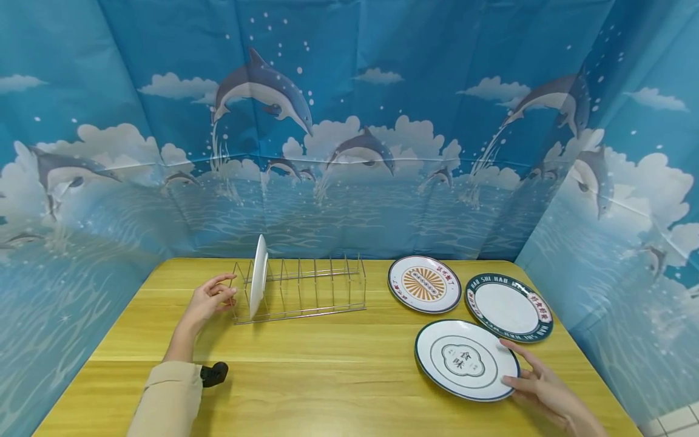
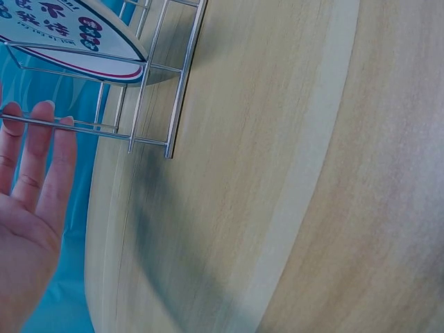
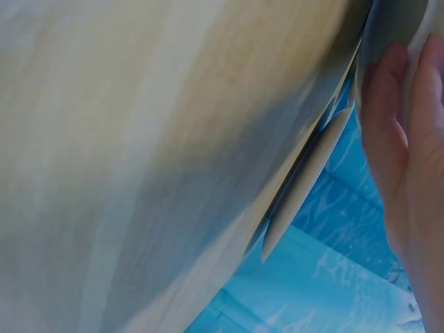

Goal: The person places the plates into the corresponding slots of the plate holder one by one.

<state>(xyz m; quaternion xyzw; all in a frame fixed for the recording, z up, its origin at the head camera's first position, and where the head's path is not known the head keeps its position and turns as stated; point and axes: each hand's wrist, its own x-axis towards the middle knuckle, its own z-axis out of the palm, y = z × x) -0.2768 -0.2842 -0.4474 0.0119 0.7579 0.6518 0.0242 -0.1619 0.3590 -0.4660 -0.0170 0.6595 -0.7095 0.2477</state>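
My left hand (image 1: pixel 210 297) touches the left end of a wire dish rack (image 1: pixel 311 314); in the left wrist view its relaxed, nearly straight fingers (image 2: pixel 31 163) lie against a wire. A white plate (image 1: pixel 259 276) stands upright near that end of the rack, printed with characters on the face seen in the left wrist view. On the right, my right hand (image 1: pixel 540 388) grips the right rim of a white plate with a dark blue edge (image 1: pixel 437 358) and a central printed emblem. In the right wrist view this plate (image 3: pixel 392 41) is mostly cut off.
A plate with an orange sunburst (image 1: pixel 401 267) lies behind the gripped plate. To its right lies a green-rimmed plate (image 1: pixel 505 309), close to the table's right edge. A dolphin-print curtain (image 1: pixel 349 200) surrounds the wooden table (image 1: pixel 306 382) at the back and sides.
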